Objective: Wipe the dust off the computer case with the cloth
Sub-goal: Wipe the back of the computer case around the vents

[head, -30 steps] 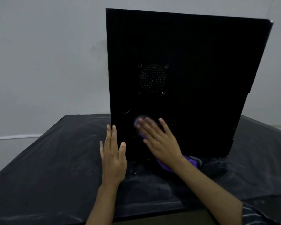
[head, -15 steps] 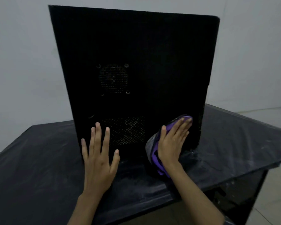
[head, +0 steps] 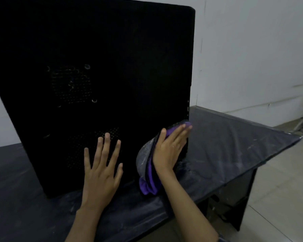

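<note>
Pressing the soft, limp purple cloth [head: 147,165] flat under my right hand [head: 170,151], fingers straight, I worked the lower right edge of the computer case [head: 112,67], upright on the table [head: 234,145]. Left hand [head: 101,168], spread open, braced that rigid, seemingly heavy panel.
</note>
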